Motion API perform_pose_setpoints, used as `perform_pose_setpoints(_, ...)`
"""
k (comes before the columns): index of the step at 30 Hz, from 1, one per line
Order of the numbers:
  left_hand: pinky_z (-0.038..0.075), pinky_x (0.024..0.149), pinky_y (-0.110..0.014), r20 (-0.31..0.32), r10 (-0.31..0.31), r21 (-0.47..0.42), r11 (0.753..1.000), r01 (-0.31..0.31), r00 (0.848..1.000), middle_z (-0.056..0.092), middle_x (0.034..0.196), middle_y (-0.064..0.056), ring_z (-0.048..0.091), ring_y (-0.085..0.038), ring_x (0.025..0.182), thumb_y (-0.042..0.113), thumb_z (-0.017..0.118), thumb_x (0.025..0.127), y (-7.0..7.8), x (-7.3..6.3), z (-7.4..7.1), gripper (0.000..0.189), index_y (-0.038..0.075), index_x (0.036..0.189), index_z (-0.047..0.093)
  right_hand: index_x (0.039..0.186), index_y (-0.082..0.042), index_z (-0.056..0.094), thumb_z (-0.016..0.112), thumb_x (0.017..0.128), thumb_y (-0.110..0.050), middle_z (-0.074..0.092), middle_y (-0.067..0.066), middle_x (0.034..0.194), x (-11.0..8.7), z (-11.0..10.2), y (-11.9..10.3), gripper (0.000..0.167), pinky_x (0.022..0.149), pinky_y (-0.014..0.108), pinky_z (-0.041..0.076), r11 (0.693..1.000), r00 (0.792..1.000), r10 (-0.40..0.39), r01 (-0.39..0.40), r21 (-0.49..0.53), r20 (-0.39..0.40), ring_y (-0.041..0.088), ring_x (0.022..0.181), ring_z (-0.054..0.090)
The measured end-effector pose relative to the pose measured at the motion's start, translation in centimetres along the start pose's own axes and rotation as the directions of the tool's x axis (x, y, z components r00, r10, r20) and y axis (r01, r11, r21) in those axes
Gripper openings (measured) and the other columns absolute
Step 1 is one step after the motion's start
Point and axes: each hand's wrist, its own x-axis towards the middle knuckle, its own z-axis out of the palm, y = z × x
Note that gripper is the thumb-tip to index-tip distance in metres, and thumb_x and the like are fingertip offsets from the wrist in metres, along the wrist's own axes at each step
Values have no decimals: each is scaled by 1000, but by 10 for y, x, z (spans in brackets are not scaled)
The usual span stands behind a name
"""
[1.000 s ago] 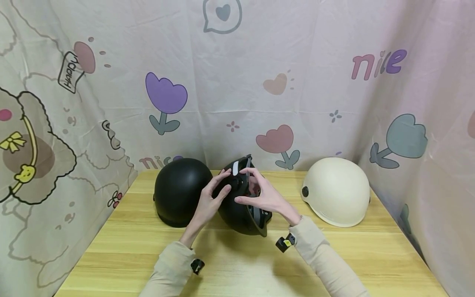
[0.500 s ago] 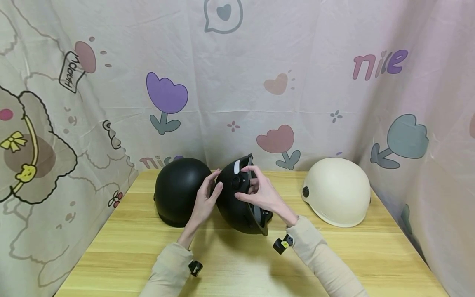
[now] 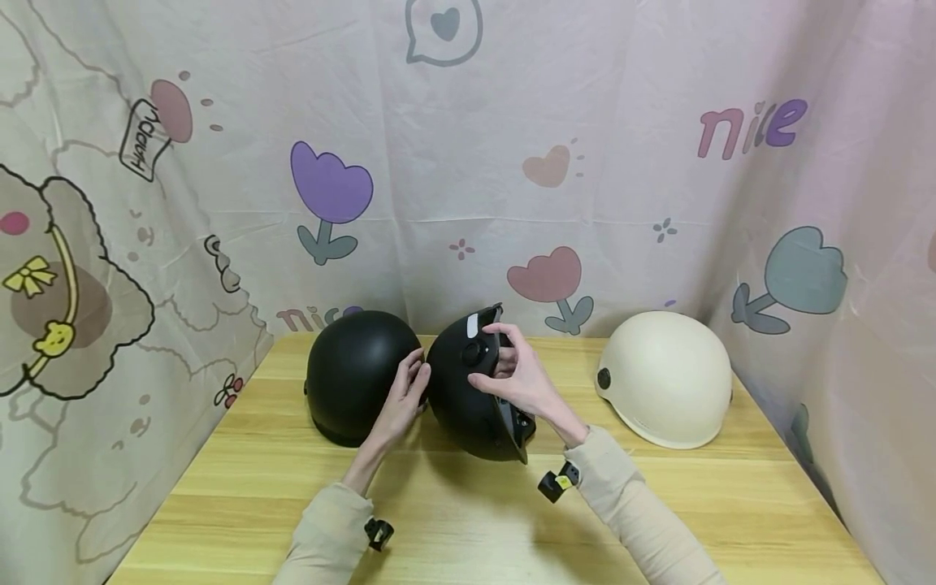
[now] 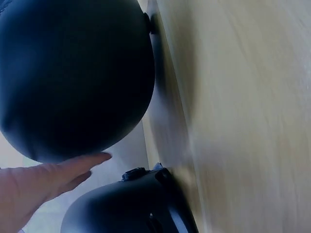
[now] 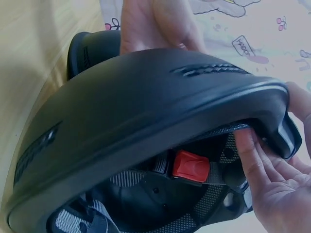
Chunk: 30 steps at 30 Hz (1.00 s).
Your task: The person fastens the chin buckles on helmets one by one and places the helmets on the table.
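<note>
And here we are at the centre of the head view, where our right hand [image 3: 522,378] grips the rim of the tilted helmet [image 3: 455,410] on the desk [image 3: 453,528], a white patch [image 3: 472,326] near its top. Over to the right wrist view, and there's what the head camera misses: fingers [image 5: 252,158] hooked inside the shell, a red buckle [image 5: 191,166] at lower centre! Our left hand [image 3: 398,410] reaches between that helmet and the upright helmet [image 3: 358,378]; the left wrist view shows its fingers nearly straight, though we can't tell whether they touch. The cream helmet [image 3: 665,378] sits at right.
</note>
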Motion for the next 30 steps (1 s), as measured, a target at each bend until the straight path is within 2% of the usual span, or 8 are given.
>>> perform_pose_setpoints(6,18,124,-61,36,-56,29,998,55,998,14,168,-17,19,-39,155,48,32,109,0,1,-1,64,18,162,10,142,-17,40,76,85,-4,75,23,102,-3,0,0,68,76,24,58,998,1000,7,-6,66,-11,9,78,73)
perform_pose_setpoints(12,22,121,-65,-7,-88,0,996,88,996,11,170,-11,19,-39,154,51,32,108,0,-2,-4,64,21,162,14,142,-20,41,77,85,-6,75,21,101,-5,5,2,69,77,25,58,995,999,18,-15,103,-30,10,82,74)
perform_pose_setpoints(18,23,121,-62,-41,-52,-21,998,51,998,18,168,-11,27,-38,152,49,35,108,1,-2,-6,63,19,161,19,143,-17,40,77,85,-5,75,18,100,-5,7,3,70,76,24,57,989,998,-1,9,150,-55,10,83,75)
perform_pose_setpoints(22,27,120,-62,-59,-33,-23,999,31,998,24,165,-12,31,-36,149,48,36,108,2,0,-5,60,21,160,22,145,-14,39,76,85,-3,75,19,106,-5,4,3,72,72,25,56,981,997,5,9,196,-72,10,86,75)
perform_pose_setpoints(27,29,118,-63,-85,0,-28,1000,-2,996,28,164,-10,33,-34,148,47,36,109,4,1,-7,58,21,159,25,147,-13,37,76,85,-4,70,30,117,-6,2,5,74,74,25,58,968,996,16,7,251,-91,10,89,75)
perform_pose_setpoints(30,30,117,-64,-89,11,-41,999,-14,996,29,164,-9,32,-34,148,46,36,109,5,2,-8,57,20,159,26,148,-11,36,76,85,-4,65,36,122,-6,2,7,75,80,26,59,957,995,14,16,288,-100,11,93,75)
